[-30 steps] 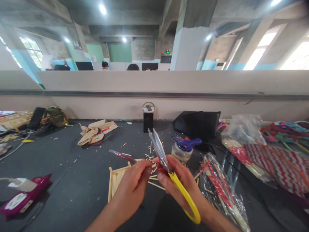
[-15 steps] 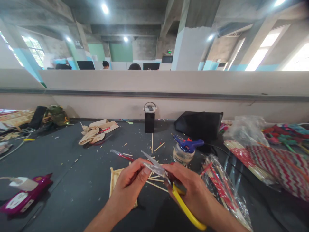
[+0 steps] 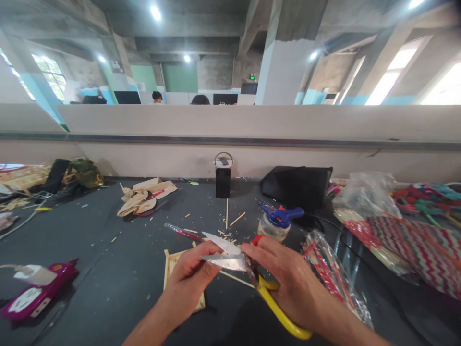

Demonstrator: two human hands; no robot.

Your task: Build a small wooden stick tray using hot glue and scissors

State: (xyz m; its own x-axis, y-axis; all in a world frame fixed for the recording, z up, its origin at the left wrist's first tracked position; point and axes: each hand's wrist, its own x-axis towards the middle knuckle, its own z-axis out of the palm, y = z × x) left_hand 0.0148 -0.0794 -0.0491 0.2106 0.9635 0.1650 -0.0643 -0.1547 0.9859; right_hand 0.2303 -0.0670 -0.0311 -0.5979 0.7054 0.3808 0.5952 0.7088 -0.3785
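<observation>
My right hand (image 3: 288, 276) is wrapped round a pair of scissors (image 3: 232, 262) with a yellow handle, a bit of red showing by the index finger. The blades are parted and point left. Close against them, my left hand (image 3: 189, 274) is pinched, thumb against the fingers; whatever it grips is too small or hidden to make out. Under that hand lies a frame of pale wooden sticks (image 3: 168, 269), partly covered. Loose sticks (image 3: 236, 278) and short cut bits (image 3: 225, 233) are scattered beyond and below the blades.
A glass jar (image 3: 272, 229) carries a blue glue gun (image 3: 283, 216). Plastic-wrapped sticks (image 3: 334, 274) lie at the right, a purple power strip (image 3: 43, 293) at the left. Behind stand a black phone (image 3: 223, 182) and a black pouch (image 3: 297, 185). Crumpled beige cloth (image 3: 144, 197) is at back left.
The scissors have turned, their blades lower, more level and further left by my left fingers. My right hand has rolled slightly, uncovering red on the handle. My left hand stays pinched.
</observation>
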